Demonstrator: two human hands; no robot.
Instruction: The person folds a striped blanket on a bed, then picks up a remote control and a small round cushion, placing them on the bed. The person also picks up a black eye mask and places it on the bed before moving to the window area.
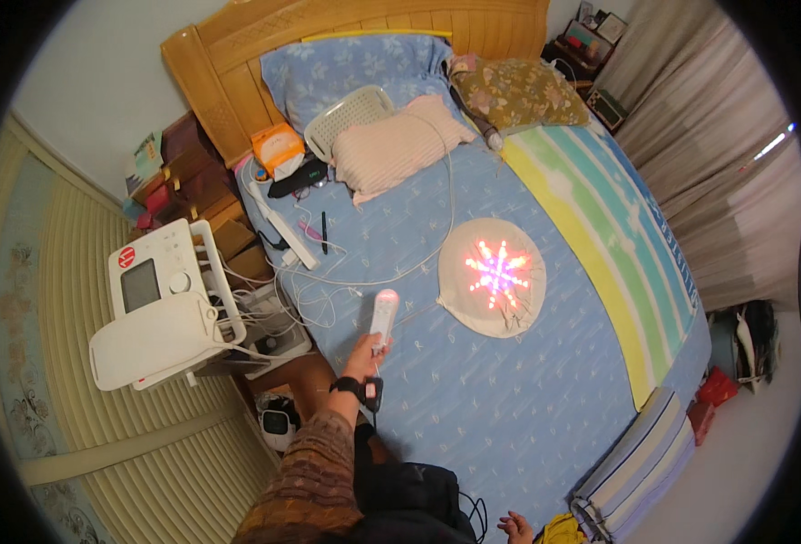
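My left hand (361, 356), with a black strap around its wrist, is closed around a slim white handheld device (384, 313) that has a rounded, pinkish tip. It is held above the near left part of the blue bed sheet. To its right, a round cream pad (462, 275) lies on the sheet, with red and purple lights glowing in a star pattern. A thin cord runs from the pad toward the device. At the lower edge, only the fingers of my right hand (515, 526) show, slightly apart and seemingly holding nothing.
A white machine with a screen (143, 286) stands left of the bed. Cables loop around a white power strip (284, 228). Pillows (400, 150) and a pale basket (328, 127) lie toward the headboard. A striped quilt (591, 227) covers the right side; a folded striped bundle (636, 453) lies nearer.
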